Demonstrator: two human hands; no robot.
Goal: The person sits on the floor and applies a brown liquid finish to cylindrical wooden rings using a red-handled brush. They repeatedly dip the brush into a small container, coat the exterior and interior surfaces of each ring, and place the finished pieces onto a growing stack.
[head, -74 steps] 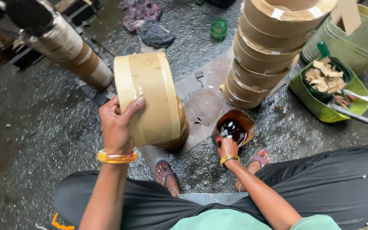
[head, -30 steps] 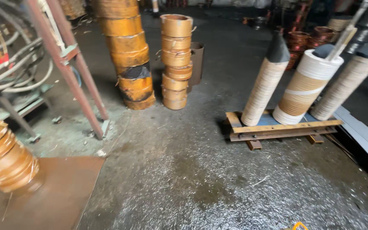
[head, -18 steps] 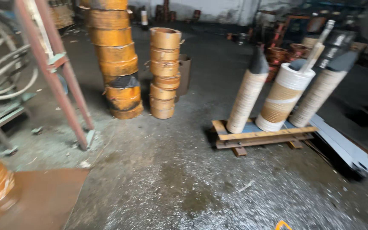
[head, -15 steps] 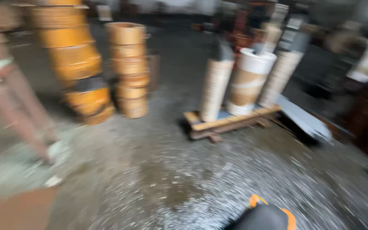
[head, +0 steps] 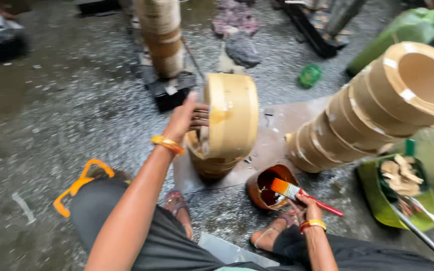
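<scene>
We see the left hand [head: 189, 118] gripping the rim of a wooden hoop [head: 229, 118], stood on edge atop another so its side faces us; the right hand [head: 307, 206] pinches a paintbrush [head: 297, 193] over the brown glue bowl [head: 267, 185], bristles kept loaded.

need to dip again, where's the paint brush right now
In the head view, the red-handled paint brush is at lower centre-right, held in the right hand, its bristles over the rim of the round brown bowl of dark liquid.
</scene>
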